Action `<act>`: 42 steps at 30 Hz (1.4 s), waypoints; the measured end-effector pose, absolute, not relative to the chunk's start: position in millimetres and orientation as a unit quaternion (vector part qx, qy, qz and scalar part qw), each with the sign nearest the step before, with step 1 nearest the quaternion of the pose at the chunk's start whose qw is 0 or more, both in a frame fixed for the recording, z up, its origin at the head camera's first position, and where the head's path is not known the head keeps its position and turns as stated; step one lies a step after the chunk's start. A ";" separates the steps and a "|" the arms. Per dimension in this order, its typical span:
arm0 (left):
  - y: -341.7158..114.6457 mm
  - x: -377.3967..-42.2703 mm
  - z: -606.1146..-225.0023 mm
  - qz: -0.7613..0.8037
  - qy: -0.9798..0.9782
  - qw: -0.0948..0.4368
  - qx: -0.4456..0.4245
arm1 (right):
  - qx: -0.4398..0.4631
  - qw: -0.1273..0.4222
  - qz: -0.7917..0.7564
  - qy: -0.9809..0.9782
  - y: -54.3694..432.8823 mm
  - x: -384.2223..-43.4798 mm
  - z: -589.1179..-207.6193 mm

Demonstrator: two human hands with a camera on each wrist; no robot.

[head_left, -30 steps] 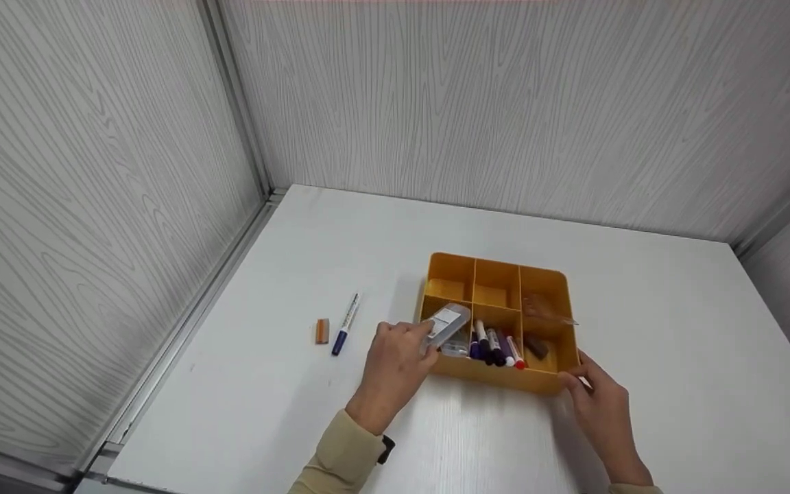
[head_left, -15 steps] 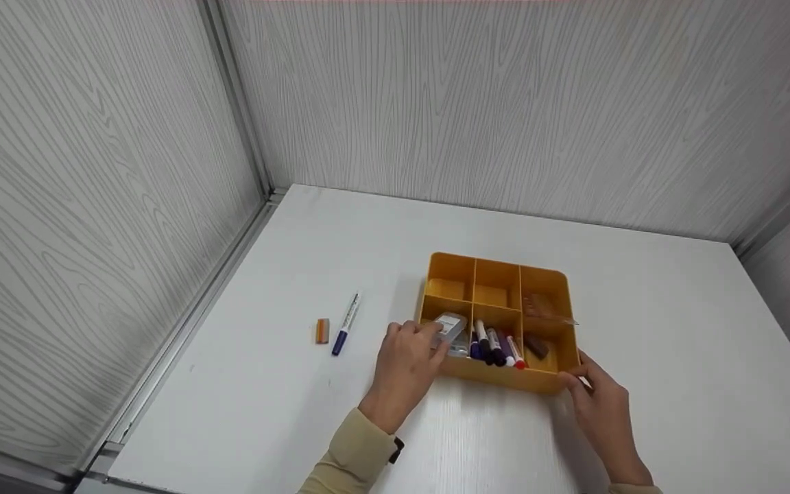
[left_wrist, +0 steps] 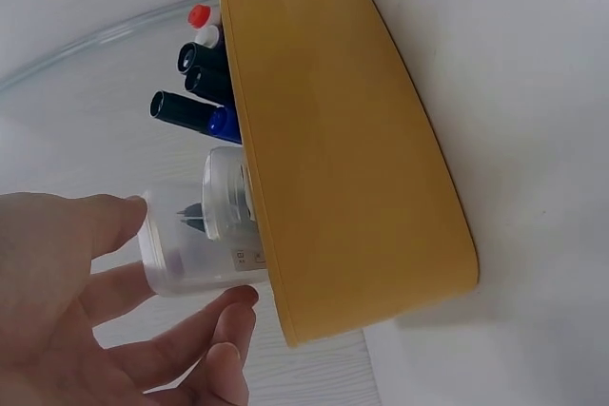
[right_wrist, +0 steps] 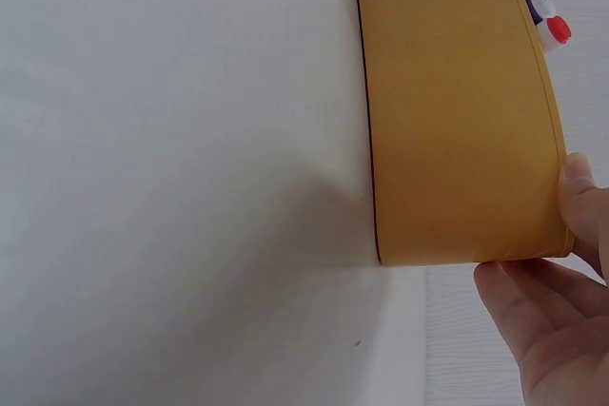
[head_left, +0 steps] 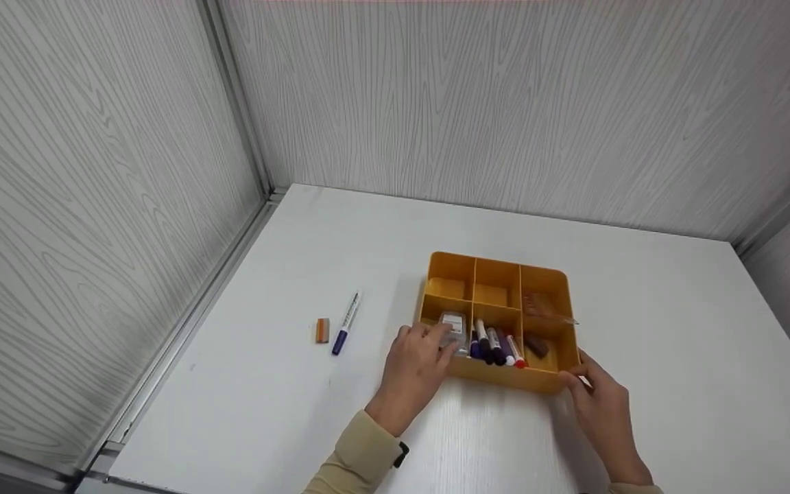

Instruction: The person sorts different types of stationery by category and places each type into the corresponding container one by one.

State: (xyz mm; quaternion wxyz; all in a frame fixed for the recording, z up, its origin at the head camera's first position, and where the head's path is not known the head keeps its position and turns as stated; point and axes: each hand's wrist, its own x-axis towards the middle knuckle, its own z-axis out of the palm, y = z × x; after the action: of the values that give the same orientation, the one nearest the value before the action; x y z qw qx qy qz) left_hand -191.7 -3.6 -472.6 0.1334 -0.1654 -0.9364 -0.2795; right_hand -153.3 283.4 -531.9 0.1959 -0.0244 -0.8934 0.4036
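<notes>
My left hand (head_left: 412, 370) pinches a small clear plastic case (left_wrist: 171, 259) with a white label, between thumb and fingers. The case stands tilted in the front left compartment of the yellow divided organizer tray (head_left: 505, 376), its end poking above the rim in the left wrist view. Another clear plastic container (left_wrist: 224, 192) sits beside it. At the tray's front right corner, my right hand (head_left: 601, 405) grips the wall, thumb on the rim and fingers against the side (right_wrist: 533, 297). Several capped markers (head_left: 494, 346) lean in the front middle compartment, caps over the edge.
Left of the tray lie a blue-capped marker (head_left: 346, 324) and a small orange-and-grey eraser (head_left: 322, 331) on the white table (head_left: 285, 425). The front right compartment holds a dark brown block (head_left: 537, 346). A flat transparent piece (head_left: 546, 312) lies across the right side. Panels enclose the table behind and beside.
My left hand has moved slightly right, lowering the clear case into the front left compartment and turning it more upright in the head view. The right hand and tray have stayed put.
</notes>
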 end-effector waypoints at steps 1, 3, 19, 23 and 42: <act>-3.3 -191.2 -472.9 -0.283 -0.935 0.132 -0.168 | -0.024 0.196 0.404 -0.893 283.3 -153.3 -532.0; -2.6 -190.7 -473.4 -0.293 -0.932 0.125 -0.171 | -0.025 0.193 0.404 -0.894 283.2 -153.1 -531.8; -8.5 -197.1 -483.4 -0.342 -0.914 0.111 -0.186 | -0.019 0.208 0.404 -0.891 282.9 -153.7 -533.0; -16.8 -200.5 -482.7 -0.357 -0.913 0.107 -0.166 | -0.024 0.205 0.407 -0.890 283.0 -154.1 -532.6; -92.1 -229.6 -516.0 -0.241 -0.942 0.229 -0.041 | -0.012 0.213 0.405 -0.889 283.2 -154.2 -533.2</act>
State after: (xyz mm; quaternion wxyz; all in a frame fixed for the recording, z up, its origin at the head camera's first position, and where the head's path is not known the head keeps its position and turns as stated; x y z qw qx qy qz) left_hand -229.6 -92.1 -516.0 0.2293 -0.0410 -0.9421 -0.2415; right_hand -154.2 283.2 -533.2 0.2129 -0.0118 -0.8893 0.4046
